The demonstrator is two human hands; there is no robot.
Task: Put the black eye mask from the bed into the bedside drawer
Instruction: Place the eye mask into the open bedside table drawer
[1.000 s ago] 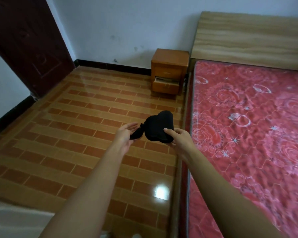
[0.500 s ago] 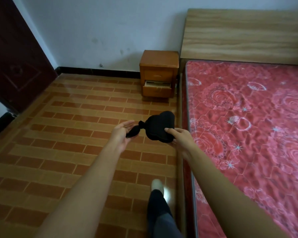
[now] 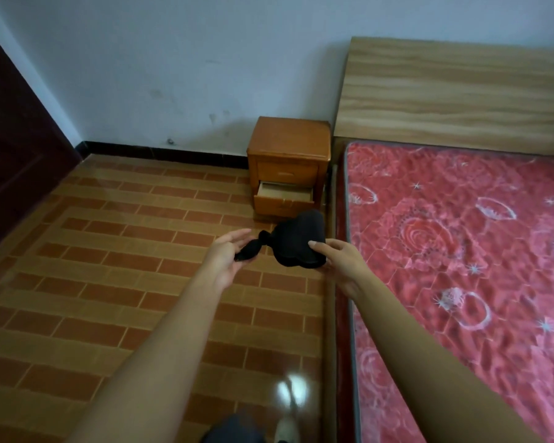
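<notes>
- Head view, surroundings: bedside cabinet [image 3: 289, 161], orange-brown wood, standing against the pale wall [image 3: 173, 59] just beside the bed's headboard [image 3: 454, 91]; upper drawer [image 3: 288, 173] closed, lower drawer [image 3: 283, 197] pulled out, its light interior showing, contents not discernible.
- Bed [image 3: 461, 251]: red patterned mattress cover with rings and stars, filling the right side; wooden frame edge runs alongside the floor.
- Floor [image 3: 109, 266]: glossy tiles in brown and tan bands, one bright reflection near the lower edge; the stretch between the hands and the cabinet is bare tile.
- Door [image 3: 16, 148]: dark red-brown, at far left.
- Black eye mask [image 3: 298, 243]: held in the air over the floor beside the bed edge, short of the open drawer; padded, matte body bunched into a rounded lump, a knotted strap trailing to the left.
- Right hand [image 3: 343, 266]: fingers and thumb gripping the mask body from its right side.
- Left hand [image 3: 227, 257]: fingers loosely spread, pinching the strap end.
</notes>
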